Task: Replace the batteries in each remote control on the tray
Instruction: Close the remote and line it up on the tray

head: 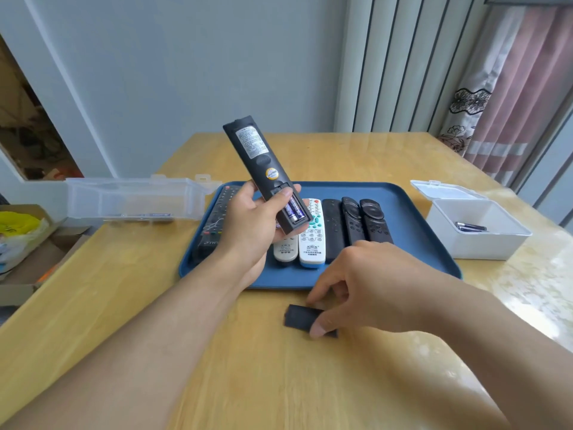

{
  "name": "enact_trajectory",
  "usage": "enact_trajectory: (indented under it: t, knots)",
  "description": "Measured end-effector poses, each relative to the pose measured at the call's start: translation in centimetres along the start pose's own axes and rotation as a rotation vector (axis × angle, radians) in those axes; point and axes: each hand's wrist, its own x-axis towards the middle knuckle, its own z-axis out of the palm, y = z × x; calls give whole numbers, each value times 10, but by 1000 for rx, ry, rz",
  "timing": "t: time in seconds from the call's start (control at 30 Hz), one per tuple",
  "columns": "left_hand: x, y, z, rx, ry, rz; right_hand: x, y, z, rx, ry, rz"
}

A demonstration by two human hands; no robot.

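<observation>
While the left hand (248,225) is gripping the black remote (263,172), the right hand (366,287) is pinching the battery cover (299,318) lying crosswise below it

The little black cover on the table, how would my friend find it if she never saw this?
Start at the blue tray of remotes on the wooden table. On the bare wood just in front of its near edge, under the right hand, lies the battery cover. It is a small flat black rectangle with no buttons, much shorter than any remote.
</observation>
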Motion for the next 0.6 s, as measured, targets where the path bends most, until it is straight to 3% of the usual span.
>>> enact_trajectory:
  t: [0.3, 0.37, 0.4, 0.53, 0.6]
  knots:
    - [3, -1, 1, -158, -10, -76, -2, 1, 3, 70, -75, -162]
    - [3, 1, 0, -178, -11, -106, -1, 1, 2, 193, -72, -166]
    - [3, 1, -1, -174, -17, -113, 2, 2, 2, 310, -21, -167]
    - [0, 1, 0, -116, -88, -84, 14, 12, 2, 887, 451, -7]
    - [-3, 0, 3, -118, -131, -64, 17, 19, 2, 1061, 534, 102]
